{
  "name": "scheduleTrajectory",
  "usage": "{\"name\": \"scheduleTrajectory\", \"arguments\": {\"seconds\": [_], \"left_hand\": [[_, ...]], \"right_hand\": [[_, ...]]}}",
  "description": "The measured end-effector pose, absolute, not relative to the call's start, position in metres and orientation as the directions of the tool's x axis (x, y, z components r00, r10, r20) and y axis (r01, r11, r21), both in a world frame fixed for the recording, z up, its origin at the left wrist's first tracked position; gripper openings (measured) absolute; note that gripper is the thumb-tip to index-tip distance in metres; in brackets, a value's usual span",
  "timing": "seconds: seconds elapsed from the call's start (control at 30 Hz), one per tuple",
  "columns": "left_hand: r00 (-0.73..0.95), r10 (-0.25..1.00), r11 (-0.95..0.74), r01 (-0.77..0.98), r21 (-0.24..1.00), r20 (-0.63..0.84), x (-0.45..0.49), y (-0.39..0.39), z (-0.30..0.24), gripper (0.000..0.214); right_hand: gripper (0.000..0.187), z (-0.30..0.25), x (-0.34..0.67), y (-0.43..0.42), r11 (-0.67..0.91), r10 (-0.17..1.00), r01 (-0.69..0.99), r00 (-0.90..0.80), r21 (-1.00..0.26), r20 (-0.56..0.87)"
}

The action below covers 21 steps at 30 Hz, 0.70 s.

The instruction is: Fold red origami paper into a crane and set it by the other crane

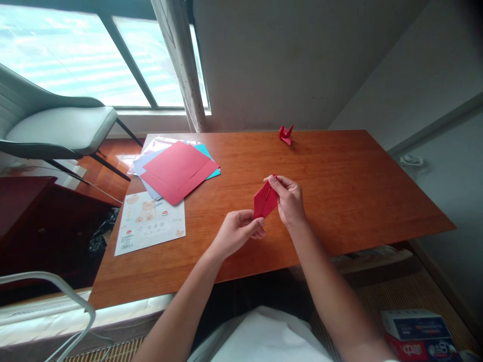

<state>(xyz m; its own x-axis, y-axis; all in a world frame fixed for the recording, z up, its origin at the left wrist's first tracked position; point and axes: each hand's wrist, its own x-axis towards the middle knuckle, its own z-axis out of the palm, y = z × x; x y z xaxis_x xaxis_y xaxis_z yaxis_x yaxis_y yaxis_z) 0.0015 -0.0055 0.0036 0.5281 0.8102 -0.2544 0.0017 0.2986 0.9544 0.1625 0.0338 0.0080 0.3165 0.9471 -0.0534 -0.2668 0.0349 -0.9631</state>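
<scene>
A small piece of folded red paper (265, 199), shaped like a kite with a slit down its middle, is held up between my two hands above the wooden table (332, 186). My left hand (243, 227) pinches its lower end between thumb and fingers. At its upper right edge, my right hand (289, 197) grips it with the thumb on top. Farther back on the table stands a finished red paper crane (286, 134), apart from both hands.
Red sheets (177, 171) lie over blue and lilac paper at the table's left. In front of them is a white sheet with bear drawings (151, 221). A chair (64, 125) stands by the window; a white curved metal tube (56, 281) rises at lower left.
</scene>
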Motion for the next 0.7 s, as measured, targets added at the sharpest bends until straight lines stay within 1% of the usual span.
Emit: {"name": "scheduleTrajectory", "arguments": {"seconds": [0.27,0.4,0.5,0.57,0.6,0.63,0.7], "left_hand": [[0.526,0.812,0.298,-0.005,0.955,-0.25,0.001,-0.005,0.003,0.033],[0.491,0.852,0.253,-0.083,0.964,-0.182,0.002,-0.006,0.003,0.029],[0.413,0.898,0.217,-0.112,0.97,-0.153,0.002,-0.005,0.005,0.027],[0.358,0.917,0.225,-0.093,0.97,-0.178,0.002,-0.005,0.006,0.029],[0.343,0.919,0.233,-0.081,0.969,-0.193,0.001,-0.005,0.007,0.03],[0.341,0.917,0.241,-0.068,0.968,-0.205,0.001,-0.004,0.007,0.032],[0.367,0.904,0.253,-0.042,0.966,-0.221,0.001,-0.004,0.007,0.032]], "right_hand": [[0.027,0.005,0.167,0.035,0.035,0.936,-0.23,0.349,-0.973,-0.049],[0.026,0.003,0.162,0.028,0.075,0.925,-0.206,0.38,-0.976,-0.009],[0.027,0.004,0.152,0.017,0.05,0.954,-0.133,0.301,-0.99,0.008],[0.026,0.005,0.149,0.013,0.044,0.972,-0.093,0.233,-0.995,0.021],[0.025,0.005,0.149,0.012,0.044,0.974,-0.089,0.225,-0.995,0.023],[0.025,0.004,0.15,0.012,0.047,0.971,-0.098,0.237,-0.994,0.023],[0.023,0.003,0.157,0.016,0.068,0.946,-0.154,0.324,-0.986,0.015]]}}
